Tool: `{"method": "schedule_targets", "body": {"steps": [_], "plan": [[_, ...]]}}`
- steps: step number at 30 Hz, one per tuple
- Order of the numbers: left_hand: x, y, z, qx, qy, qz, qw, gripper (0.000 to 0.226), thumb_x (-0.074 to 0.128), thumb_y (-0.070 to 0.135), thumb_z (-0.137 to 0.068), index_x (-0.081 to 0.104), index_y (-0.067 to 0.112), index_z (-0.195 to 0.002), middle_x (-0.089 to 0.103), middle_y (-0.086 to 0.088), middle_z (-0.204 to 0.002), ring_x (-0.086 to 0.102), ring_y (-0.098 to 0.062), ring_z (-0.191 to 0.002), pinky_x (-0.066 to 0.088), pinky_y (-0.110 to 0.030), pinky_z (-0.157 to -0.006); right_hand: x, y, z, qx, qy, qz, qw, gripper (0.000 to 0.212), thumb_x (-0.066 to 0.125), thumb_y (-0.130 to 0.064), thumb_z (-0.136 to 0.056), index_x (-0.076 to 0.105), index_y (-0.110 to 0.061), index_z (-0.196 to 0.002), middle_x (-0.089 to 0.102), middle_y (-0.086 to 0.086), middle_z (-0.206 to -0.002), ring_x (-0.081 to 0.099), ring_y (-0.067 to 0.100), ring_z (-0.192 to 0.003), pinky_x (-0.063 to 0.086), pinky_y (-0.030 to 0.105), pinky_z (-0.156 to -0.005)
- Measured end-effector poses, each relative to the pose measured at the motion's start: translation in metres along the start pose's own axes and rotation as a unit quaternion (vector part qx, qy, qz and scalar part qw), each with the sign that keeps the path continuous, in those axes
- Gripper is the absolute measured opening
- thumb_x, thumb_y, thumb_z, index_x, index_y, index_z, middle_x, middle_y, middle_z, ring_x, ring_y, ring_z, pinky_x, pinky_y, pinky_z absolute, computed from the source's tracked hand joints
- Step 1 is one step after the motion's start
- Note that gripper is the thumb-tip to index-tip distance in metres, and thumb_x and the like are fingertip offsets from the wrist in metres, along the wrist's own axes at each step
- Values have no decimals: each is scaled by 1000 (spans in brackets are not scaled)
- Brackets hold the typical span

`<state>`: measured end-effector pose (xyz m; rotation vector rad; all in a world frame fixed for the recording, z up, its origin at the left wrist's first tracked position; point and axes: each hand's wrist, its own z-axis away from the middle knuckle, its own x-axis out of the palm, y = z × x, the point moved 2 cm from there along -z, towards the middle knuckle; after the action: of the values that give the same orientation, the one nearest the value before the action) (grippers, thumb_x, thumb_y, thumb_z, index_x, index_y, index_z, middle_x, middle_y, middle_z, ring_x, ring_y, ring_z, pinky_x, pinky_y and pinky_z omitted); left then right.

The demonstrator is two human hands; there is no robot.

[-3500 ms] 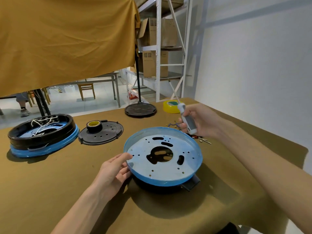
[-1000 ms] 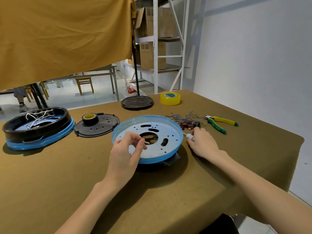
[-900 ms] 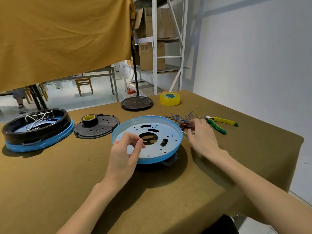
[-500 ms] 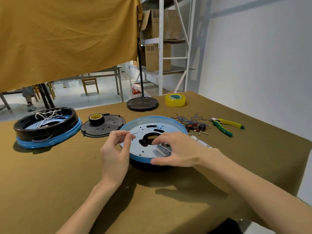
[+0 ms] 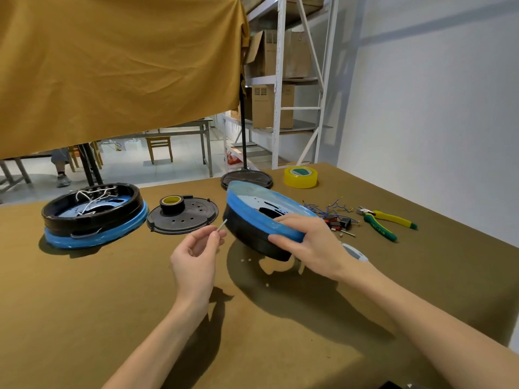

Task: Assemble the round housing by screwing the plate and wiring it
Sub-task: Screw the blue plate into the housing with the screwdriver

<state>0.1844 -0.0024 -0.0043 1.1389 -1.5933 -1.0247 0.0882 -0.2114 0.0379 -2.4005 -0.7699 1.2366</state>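
Observation:
The round housing (image 5: 247,220), black with a blue rim and a perforated pale plate inside, is tilted up off the table. My right hand (image 5: 306,242) grips its near rim, fingers over the blue edge and thumb below. My left hand (image 5: 196,254) hovers just left of it and pinches a small silver screw (image 5: 222,225) between thumb and forefinger, tip pointing at the housing's side. The white screwdriver (image 5: 355,252) lies on the table behind my right wrist, partly hidden.
A second housing with white wires (image 5: 92,214) sits far left, a black perforated cover with a tape roll (image 5: 182,213) beside it. Loose blue wires and small parts (image 5: 334,214), green-yellow pliers (image 5: 384,221), yellow tape (image 5: 300,176) and a black stand base (image 5: 246,179) lie behind.
My right hand has put the screwdriver down, taken the housing's near rim and tipped it up off the table. My left hand has kept hold of the screw, drawing slightly left.

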Motion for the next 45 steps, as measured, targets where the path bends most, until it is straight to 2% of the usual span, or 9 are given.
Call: {"method": "schedule_targets", "body": {"steps": [5, 7, 10, 15, 20, 27, 35, 42, 45], "plan": [[10, 0, 1, -158, -129, 114, 972, 25, 59, 14, -101, 73, 20, -120, 78, -4, -106, 74, -17, -102, 58, -26, -82, -3, 2, 2, 30, 89, -109, 989, 15, 70, -24, -98, 77, -21, -110, 72, -12, -96, 65, 11, -90, 49, 19, -74], [17, 4, 1, -160, -166, 134, 964, 26, 58, 12, -101, 74, 19, -120, 78, -8, -105, 74, -20, -100, 59, -25, -81, -7, -1, 1, 52, 145, -178, 972, 12, 70, -29, -97, 78, -25, -105, 72, -9, -87, 63, 6, -77, 47, 15, -65], [29, 14, 0, -94, -176, 112, 973, 26, 57, 12, -102, 75, 21, -118, 78, -7, -103, 73, -18, -98, 59, -23, -81, -16, -1, -4, 144, 229, -315, 910, 18, 71, -41, -92, 81, -27, -96, 76, 2, -88, 68, 13, -81, 56, 27, -70], [44, 24, 0, 72, -156, 4, 985, 24, 62, 9, -99, 75, 22, -115, 79, 4, -98, 74, -10, -96, 56, -17, -82, -24, 5, -1, 245, 220, -466, 821, 29, 71, -41, -92, 80, -21, -111, 77, 10, -114, 73, 26, -104, 63, 36, -82], [60, 29, 5, 141, -169, 9, 975, 14, 71, 15, -94, 76, 20, -106, 80, 3, -94, 76, -14, -94, 57, -22, -87, -22, 18, 9, 364, 203, -602, 682, 34, 75, -43, -89, 82, -15, -107, 77, 11, -115, 75, 32, -103, 63, 49, -81], [70, 17, 19, 254, -197, -121, 939, 17, 77, 16, -88, 79, 21, -104, 77, 16, -93, 73, -8, -93, 53, -15, -82, 5, 36, 21, 399, 134, -676, 605, 40, 73, -42, -90, 81, -8, -109, 74, 14, -120, 75, 33, -100, 63, 47, -79], [69, 10, 23, 330, -206, -177, 904, 21, 76, 24, -86, 78, 20, -107, 75, 16, -100, 70, 1, -96, 53, -11, -85, 11, 52, 21, 391, 125, -692, 594, 44, 75, -43, -87, 79, -9, -114, 73, 12, -124, 74, 33, -105, 61, 47, -89], [63, 1, 17, 312, -189, -243, 899, 20, 70, 28, -91, 78, 21, -109, 74, 18, -97, 68, 2, -89, 55, -13, -78, 13, 60, 14, 423, 134, -660, 606, 37, 65, -34, -98, 76, -6, -120, 73, 17, -122, 74, 33, -104, 54, 47, -103], [58, -2, 9, 292, -151, -263, 907, 16, 73, 21, -92, 75, 26, -107, 72, 19, -91, 67, -2, -74, 52, -12, -62, 9, 68, 13, 474, 157, -575, 648, 25, 61, -23, -102, 70, -6, -118, 76, 18, -109, 76, 31, -94, 62, 45, -82]]}}
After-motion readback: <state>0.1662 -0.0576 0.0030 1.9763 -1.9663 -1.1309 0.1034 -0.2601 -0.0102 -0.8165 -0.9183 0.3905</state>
